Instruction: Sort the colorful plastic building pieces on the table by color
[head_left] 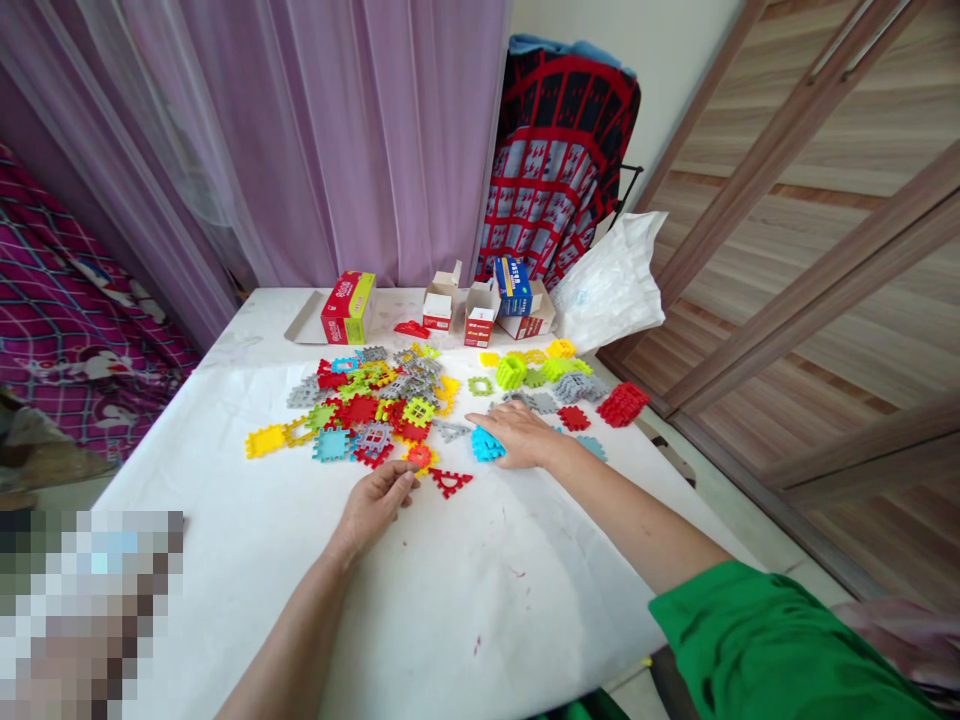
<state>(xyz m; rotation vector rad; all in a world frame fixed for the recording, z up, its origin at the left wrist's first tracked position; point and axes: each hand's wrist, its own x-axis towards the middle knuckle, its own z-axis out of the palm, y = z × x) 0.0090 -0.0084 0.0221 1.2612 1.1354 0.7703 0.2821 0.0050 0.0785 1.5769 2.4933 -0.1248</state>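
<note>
Head view shows our right hand flat and open over a blue tile at twelve o'clock on the white table. Our left hand, loosely curled and seemingly empty, touches a red triangle piece at its two o'clock. These plastic tiles look light, stiff and toothed, so we judge pinching the edges best.

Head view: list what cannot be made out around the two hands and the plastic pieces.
- Blue piece: partly hidden under the right hand; its full shape is unclear.
- Left hand: fingers curl inward by the red triangle piece; contact cannot be told.
- Small boxes: print too small to read.
- Lower left corner: pixelated block, contents blurred.
</note>
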